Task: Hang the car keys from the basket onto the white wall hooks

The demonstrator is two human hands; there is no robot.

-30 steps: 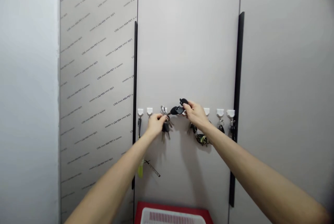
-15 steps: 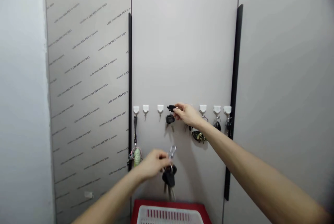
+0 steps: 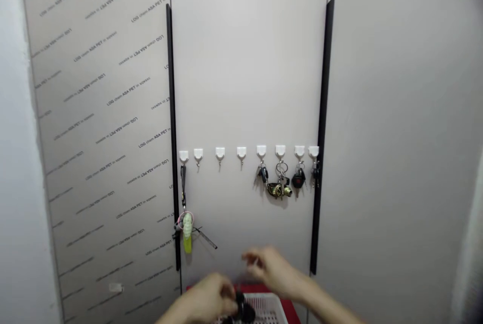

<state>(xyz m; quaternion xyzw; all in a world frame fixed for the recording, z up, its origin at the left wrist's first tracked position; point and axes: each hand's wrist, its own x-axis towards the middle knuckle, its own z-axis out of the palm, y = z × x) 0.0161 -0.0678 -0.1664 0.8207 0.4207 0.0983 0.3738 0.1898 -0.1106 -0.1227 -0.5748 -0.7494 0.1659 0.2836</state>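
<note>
My left hand (image 3: 211,299), smeared by motion, is low over the white basket. Its fingers are closed on a bunch of black-headed keys (image 3: 246,310), which hangs by the basket's rim. My right hand (image 3: 269,268) is higher and to the right, in front of the door panel. Its fingers are loosely bent and apart from the thumb, and nothing shows between them. Above both hands runs a row of white hooks. One bare hook (image 3: 241,153) is near the middle, with two more bare hooks to its left.
Several key bunches hang on the right-hand hooks, among them a bunch with a brass-coloured charm (image 3: 279,191). A strap with a pale green charm (image 3: 187,226) hangs at far left. The white basket (image 3: 277,309) rests on something red (image 3: 291,311). Long black handles (image 3: 323,128) flank the panel.
Both hands have dropped from the hooks toward the basket. The black keys at the fourth hook have left it. The left hand has carried its keys down, and the view has shifted.
</note>
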